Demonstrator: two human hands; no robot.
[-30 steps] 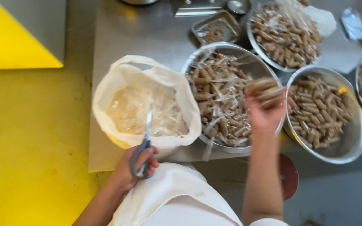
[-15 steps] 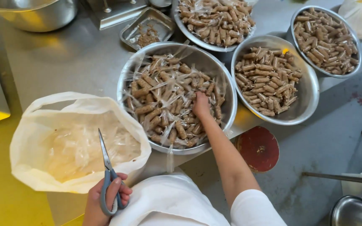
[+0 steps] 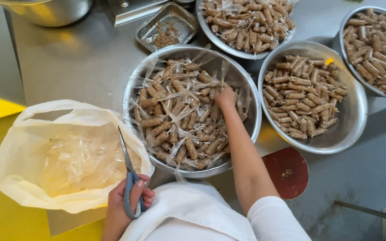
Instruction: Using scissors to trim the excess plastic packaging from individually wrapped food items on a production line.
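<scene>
Fingers (image 3: 144,193) of the left hand (image 3: 123,203) are curled through the grey loops of the scissors (image 3: 129,178), which are held closed with the blades pointed up over the edge of the white bag (image 3: 21,147). Crumpled clear wrappers (image 3: 79,163) are seen inside that bag, which is set at the near left edge of the steel table (image 3: 81,62).

Reached forward into the nearest bowl (image 3: 251,129), the right hand (image 3: 225,98) is laid among the brown rolls (image 3: 175,116) wrapped in clear film; its fingertips are buried in the pile, so whether one is gripped cannot be told. This bowl is placed in the middle of the table, just right of the bag and touching its rim.

A second bowl (image 3: 354,129) of trimmed rolls is set just right of the first, nearly touching it. Two more full bowls are placed behind, one at the top centre (image 3: 233,47) and one at the far right (image 3: 349,58). A small tray (image 3: 146,31) with crumbs is set behind the nearest bowl. A red disc (image 3: 289,172) is seen below the table edge, beside the right forearm.
</scene>
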